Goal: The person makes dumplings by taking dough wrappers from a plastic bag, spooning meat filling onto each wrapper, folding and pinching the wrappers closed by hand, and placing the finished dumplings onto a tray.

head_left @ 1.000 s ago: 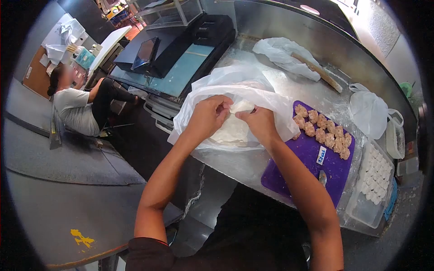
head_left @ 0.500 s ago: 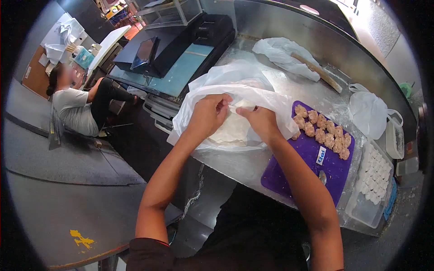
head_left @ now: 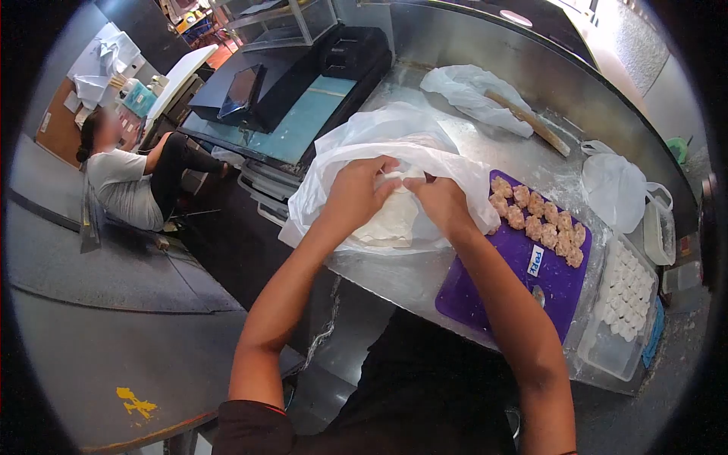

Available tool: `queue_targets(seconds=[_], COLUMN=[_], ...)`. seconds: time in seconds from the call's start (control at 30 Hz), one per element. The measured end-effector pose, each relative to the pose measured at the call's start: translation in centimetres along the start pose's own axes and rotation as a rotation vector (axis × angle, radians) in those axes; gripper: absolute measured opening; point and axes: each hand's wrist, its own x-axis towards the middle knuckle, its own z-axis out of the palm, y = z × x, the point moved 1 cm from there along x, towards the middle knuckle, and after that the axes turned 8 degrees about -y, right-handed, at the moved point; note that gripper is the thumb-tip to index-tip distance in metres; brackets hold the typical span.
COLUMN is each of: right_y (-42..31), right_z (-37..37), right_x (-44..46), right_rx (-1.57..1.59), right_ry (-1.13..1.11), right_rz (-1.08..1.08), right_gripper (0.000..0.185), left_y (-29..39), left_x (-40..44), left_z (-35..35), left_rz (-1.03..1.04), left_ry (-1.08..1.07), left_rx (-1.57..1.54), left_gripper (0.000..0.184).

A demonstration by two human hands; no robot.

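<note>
A pale lump of dough (head_left: 388, 223) lies inside a wide-open white plastic bag (head_left: 322, 186) at the near edge of the metal counter. My left hand (head_left: 362, 188) reaches into the bag, its fingers and thumb closed on the top of the dough. Opposite it, my right hand (head_left: 440, 199) pinches the same part, thumb nearly meeting the left thumb. Some fingertips are hidden behind the dough and the hands. Right of the bag, a purple cutting board (head_left: 489, 292) carries several balls of raw minced meat (head_left: 547, 233), a small label (head_left: 535, 260) and a spoon (head_left: 538, 296).
A plastic tub (head_left: 610, 353) with rows of small white dough pieces (head_left: 626, 296) stands far right. A rolling pin (head_left: 542, 133) lies partly under a plastic bag (head_left: 462, 83) at the back. Another knotted bag (head_left: 613, 189) is nearby. A person (head_left: 125, 178) sits at left.
Both hands have shifted slightly on the dough, and the thumbs have come closer together over its top. The camera view has moved a little; the board and tub stay put.
</note>
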Motion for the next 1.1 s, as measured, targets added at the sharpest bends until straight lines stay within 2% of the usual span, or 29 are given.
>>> queue_targets(seconds=[0.03, 0.07, 0.1, 0.13, 0.17, 0.2, 0.23, 0.3, 0.37, 0.43, 0.5, 0.57, 0.6, 0.67, 0.7, 0.73, 0.77, 0.8, 0.83, 0.87, 0.9, 0.93, 0.97, 1.03, 1.07, 1.1], right_y=[0.2, 0.8, 1.5, 2.6, 3.8, 4.5, 3.2, 1.1, 1.2, 0.8, -0.2, -0.3, -0.5, -1.4, -1.7, -1.6, -1.6, -1.6, -2.0, -1.7, -1.4, -1.0, 0.2, 3.8, 6.3, 9.1], right_z=[0.2, 0.5, 0.8, 1.2, 1.6, 2.0, 1.8, 1.3, 1.0, 0.2, -1.1, -2.3, -2.9, -4.2, -4.7, -4.9, -5.2, -5.6, -6.7, -7.8, -8.9, -9.8, -11.2, -13.2, -13.7, -13.7], right_x=[0.2, 0.6, 1.1, 1.8, 2.4, 2.6, 1.0, -2.4, -3.1, -4.1, -5.7, -6.7, -7.1, -8.7, -9.5, -10.0, -10.6, -11.3, -12.8, -14.3, -15.8, -17.2, -18.6, -22.1, -23.7, -24.8], right_rx=[-0.001, 0.081, 0.162, 0.162, 0.250, 0.338, 0.337, 0.530, 0.484, 0.441, 0.575, 0.649, 0.722, 0.724, 0.722, 0.721, 0.645, 0.565, 0.259, 0.250, 0.040, -0.185, -0.247, -0.189, -0.310, -0.427], right_ry=[-0.002, 0.031, 0.064, 0.064, 0.034, 0.004, 0.002, -0.016, -0.029, -0.039, -0.186, -0.262, -0.338, -0.385, -0.438, -0.427, -0.405, -0.377, -0.232, -0.206, 0.034, 0.266, 0.374, 0.397, 0.411, 0.422], right_rz=[-0.002, 0.051, 0.105, 0.104, -0.030, -0.163, -0.162, -0.196, -0.209, -0.223, -0.323, -0.345, -0.367, -0.394, -0.420, -0.415, -0.447, -0.477, -0.425, -0.400, -0.519, -0.632, -0.578, -0.255, -0.206, -0.155], right_gripper=[0.063, 0.055, 0.047, 0.047, 0.048, 0.050, 0.050, 0.047, 0.046, 0.046, 0.040, 0.036, 0.032, 0.030, 0.027, 0.027, 0.025, 0.024, 0.024, 0.024, 0.024, 0.024, 0.025, 0.025, 0.025, 0.025], left_y=[-0.9, -1.7, -2.6, -3.3, -4.0, -4.2, -4.3, -3.9, -2.8, -3.1, -3.1, -1.8, -0.4, 3.4, 4.7, 6.0, 7.2, 8.2, 9.1, 9.8, 10.1, 9.9, 9.7, 9.9, 10.4, 12.1], left_x=[0.4, 0.8, 1.0, 1.2, 1.3, 1.5, 1.8, 1.8, 2.0, 1.8, 1.5, 0.3, -0.2, -1.4, -2.3, -3.2, -4.0, -4.5, -5.0, -5.3, -5.6, -5.9, -6.1, -6.8, -7.1, -6.9], left_z=[0.3, 0.5, 0.9, 1.1, 1.2, 1.1, 0.9, 0.7, 0.4, 0.6, 0.8, 0.8, 0.2, -1.6, -1.8, -1.5, -1.1, -0.9, -0.5, -0.1, 0.2, 0.1, 0.0, -0.4, -0.6, -0.6], left_rz=[-0.124, -0.247, -0.247, -0.170, -0.092, -0.094, -0.119, -0.147, -0.266, -0.244, -0.220, -0.143, -0.139, -0.398, -0.396, -0.492, -0.577, -0.569, -0.534, -0.492, -0.481, -0.513, -0.533, -0.530, -0.545, -0.576], left_ry=[-0.072, -0.143, -0.142, -0.026, 0.090, 0.090, 0.058, 0.023, -0.031, -0.034, -0.037, 0.133, 0.130, -0.137, -0.147, -0.188, -0.230, -0.248, -0.287, -0.326, -0.354, -0.348, -0.333, -0.328, -0.304, -0.275], left_rx=[0.017, 0.034, 0.035, 0.089, 0.143, 0.142, 0.139, 0.135, 0.137, 0.128, 0.118, 0.052, 0.052, -0.602, -0.607, -1.103, -1.603, -1.617, -1.422, -1.233, -1.263, -1.021, -0.775, -0.810, -0.821, -1.010], left_gripper=[0.030, 0.033, 0.033, 0.028, 0.024, 0.024, 0.028, 0.031, 0.031, 0.031, 0.032, 0.032, 0.032, 0.036, 0.036, 0.036, 0.037, 0.037, 0.037, 0.037, 0.037, 0.036, 0.035, 0.034, 0.033, 0.028])
